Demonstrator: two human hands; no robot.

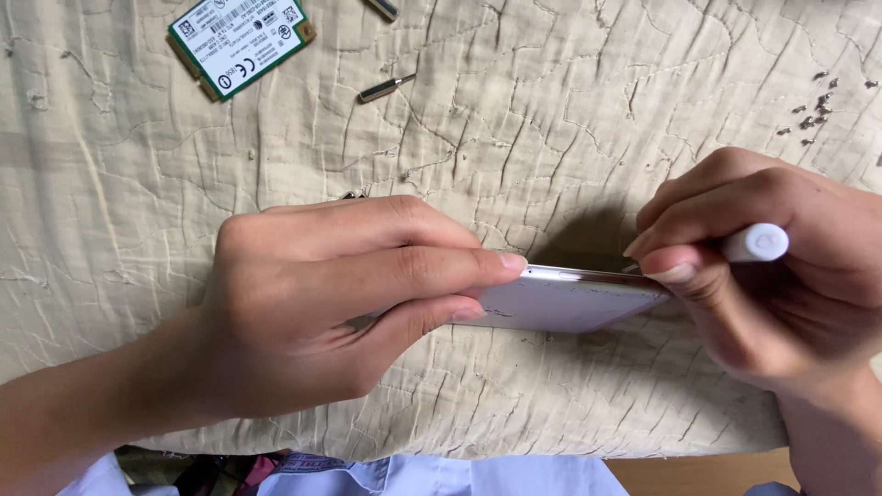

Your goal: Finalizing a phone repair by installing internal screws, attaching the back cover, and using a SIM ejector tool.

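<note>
You're working over a beige quilted cloth (551, 110), creased and stitched in wavy lines, spread across the whole surface. At the bottom right, a strip of brown wood (698, 473) peeks out from under its edge, and pale blue fabric (441, 478) shows along the bottom of the view.

Up in the top left corner lies a small green circuit card (241, 43) with a white label, tilted. Just right of it sits a short metal screwdriver bit (386, 88), and another dark bit (381, 7) pokes in at the top edge. Far right, a scatter of tiny screws (813, 108) rests on the cloth, well apart from your hands.

Now the centre: a thin white slab-shaped device (570, 303) sits between your two hands, held on its edge and tilted, so you see its narrow side and a pale flat face. It casts a shadow on the cloth behind it.

Your left hand (322, 303) is clamped on the device's left end, fingers stretched along its top edge and thumb pressed against the face below. Your right hand (772, 276) is closed around a white pen-like tool (755, 242), pinched between fingers and thumb, with its rounded end pointing right. The tool's thin tip meets the device's right corner, right where your thumb rests.
</note>
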